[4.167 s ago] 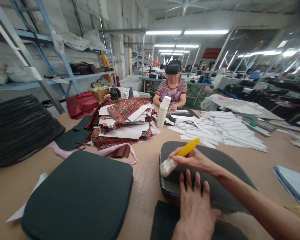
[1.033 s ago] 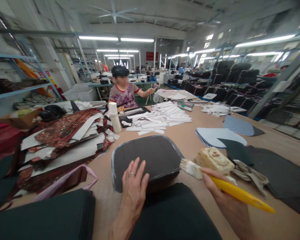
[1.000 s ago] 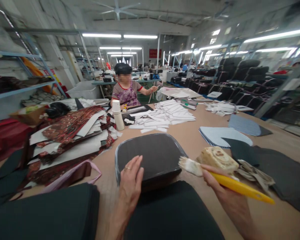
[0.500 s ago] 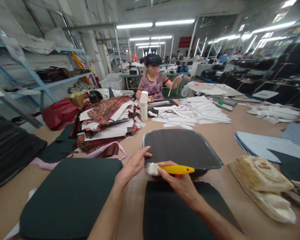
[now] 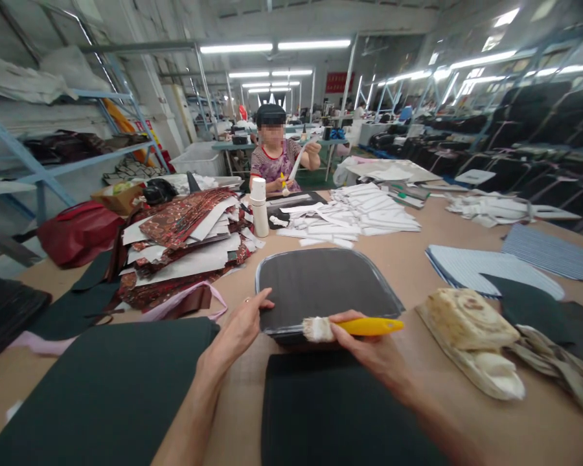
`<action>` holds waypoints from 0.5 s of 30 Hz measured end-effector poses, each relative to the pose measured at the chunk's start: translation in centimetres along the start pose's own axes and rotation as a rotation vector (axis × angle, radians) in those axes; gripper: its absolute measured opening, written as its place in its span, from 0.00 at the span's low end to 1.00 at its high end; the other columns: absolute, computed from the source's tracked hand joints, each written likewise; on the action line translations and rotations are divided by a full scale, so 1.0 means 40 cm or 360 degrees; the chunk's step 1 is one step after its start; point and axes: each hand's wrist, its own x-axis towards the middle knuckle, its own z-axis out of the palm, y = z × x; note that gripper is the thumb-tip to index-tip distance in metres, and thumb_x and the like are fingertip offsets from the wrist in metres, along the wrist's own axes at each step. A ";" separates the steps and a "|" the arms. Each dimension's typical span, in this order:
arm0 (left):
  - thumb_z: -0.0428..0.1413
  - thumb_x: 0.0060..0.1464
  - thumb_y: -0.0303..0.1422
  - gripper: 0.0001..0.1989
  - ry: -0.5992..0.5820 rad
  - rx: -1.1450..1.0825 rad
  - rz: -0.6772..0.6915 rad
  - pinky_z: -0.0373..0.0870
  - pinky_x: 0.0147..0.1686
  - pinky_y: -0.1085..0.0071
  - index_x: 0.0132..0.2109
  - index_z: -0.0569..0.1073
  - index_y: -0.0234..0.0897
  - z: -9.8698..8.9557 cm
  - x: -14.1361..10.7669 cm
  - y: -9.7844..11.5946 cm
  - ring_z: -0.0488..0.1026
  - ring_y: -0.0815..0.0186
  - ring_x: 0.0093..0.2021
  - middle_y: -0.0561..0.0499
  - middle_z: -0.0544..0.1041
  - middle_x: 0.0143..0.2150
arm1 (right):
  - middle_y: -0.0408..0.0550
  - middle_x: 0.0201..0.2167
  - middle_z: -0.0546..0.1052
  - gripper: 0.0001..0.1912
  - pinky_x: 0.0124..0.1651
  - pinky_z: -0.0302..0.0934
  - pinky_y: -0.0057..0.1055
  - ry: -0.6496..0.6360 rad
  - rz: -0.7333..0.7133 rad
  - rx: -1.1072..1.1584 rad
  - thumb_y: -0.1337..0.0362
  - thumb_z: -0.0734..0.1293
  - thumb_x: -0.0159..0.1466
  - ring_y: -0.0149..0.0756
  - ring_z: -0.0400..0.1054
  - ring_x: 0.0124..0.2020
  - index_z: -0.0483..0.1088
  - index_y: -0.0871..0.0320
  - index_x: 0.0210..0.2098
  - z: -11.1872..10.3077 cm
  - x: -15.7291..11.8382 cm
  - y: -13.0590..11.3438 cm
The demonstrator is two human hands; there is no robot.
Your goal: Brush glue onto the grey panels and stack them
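Note:
A dark rounded panel [image 5: 325,281] with a whitish line along its edge lies in front of me on the brown table. My right hand [image 5: 364,346] grips a brush [image 5: 372,326] by its yellow handle, and the white-coated bristles are at the panel's near edge. At the panel's left side, my left hand [image 5: 240,327] rests its fingertips on the surface, fingers apart and holding nothing. Closer to me lies a dark green piece [image 5: 330,408], and another dark green piece [image 5: 102,388] is at the left under my left forearm.
Patterned fabric and white sheets form a stack [image 5: 184,239] at the left, beside a white bottle [image 5: 260,210]. Across the table [image 5: 393,255] sits a person [image 5: 274,152] near white strips [image 5: 369,210]. A stained yellowish block [image 5: 471,323] is at the right.
My right hand and the brush have moved right along the panel's near edge. The view has shifted to the right. Across the table, the person now holds a yellow brush low over the work.

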 end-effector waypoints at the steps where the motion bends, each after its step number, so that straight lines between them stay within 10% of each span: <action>1: 0.38 0.53 0.24 0.26 -0.0005 0.0004 0.0000 0.65 0.54 0.61 0.58 0.62 0.32 0.000 0.001 -0.002 0.71 0.65 0.49 0.47 0.76 0.47 | 0.47 0.33 0.76 0.15 0.44 0.65 0.35 0.0055 0.0022 -0.0033 0.50 0.65 0.57 0.40 0.71 0.36 0.73 0.55 0.33 -0.040 -0.002 0.019; 10: 0.43 0.53 0.26 0.26 -0.0075 0.0204 -0.0062 0.63 0.55 0.59 0.60 0.59 0.35 0.017 -0.007 0.044 0.68 0.62 0.51 0.44 0.73 0.51 | 0.49 0.33 0.78 0.21 0.46 0.65 0.45 0.0632 0.0324 -0.0538 0.44 0.69 0.44 0.51 0.72 0.39 0.75 0.54 0.30 -0.476 -0.023 0.194; 15: 0.53 0.49 0.27 0.28 -0.0111 0.0323 0.0043 0.58 0.56 0.56 0.59 0.61 0.39 0.123 0.001 0.163 0.61 0.56 0.56 0.45 0.67 0.57 | 0.49 0.24 0.74 0.21 0.29 0.65 0.36 0.0832 0.0268 -0.0542 0.44 0.65 0.53 0.42 0.69 0.25 0.75 0.53 0.34 -0.501 -0.013 0.153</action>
